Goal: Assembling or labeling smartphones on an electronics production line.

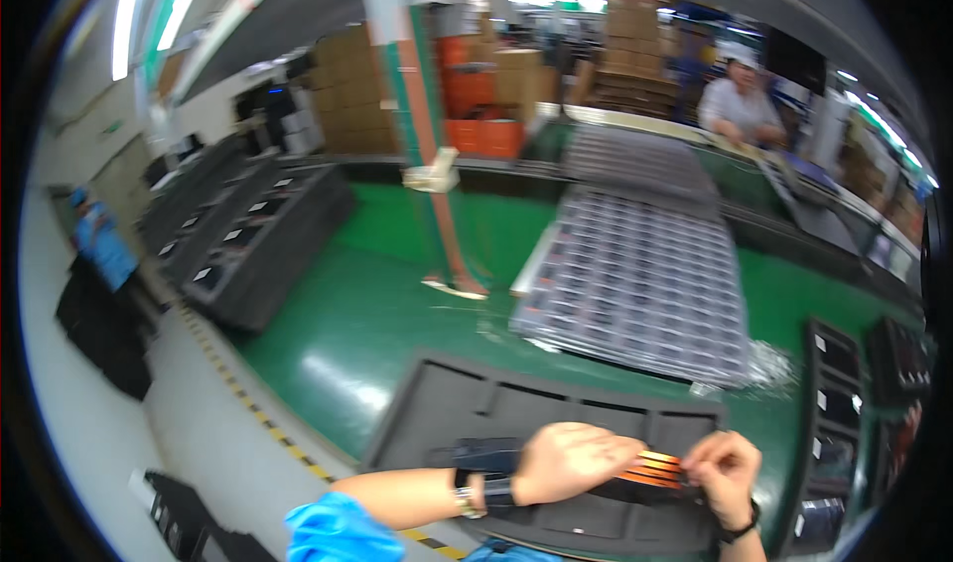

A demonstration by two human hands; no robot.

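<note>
My left hand [576,461] and my right hand [725,468] hold a small flat piece [652,470] with orange and dark stripes between them. The left fingers are on its left end, and the right fingers pinch the right end. Both hands are over a dark grey foam tray [516,391] with moulded compartments. A dark flat object [484,453] lies in the tray beside my left wrist; its kind cannot be made out. My palms and forearms hide part of the tray.
A plastic tray sheet with many pockets [635,274] lies on the green table [397,239] beyond the foam tray. Foam trays with dark items [832,413] stand at the right, stacked foam trays [268,244] at the left. A post [437,185] rises mid-table. Another person [737,105] works across.
</note>
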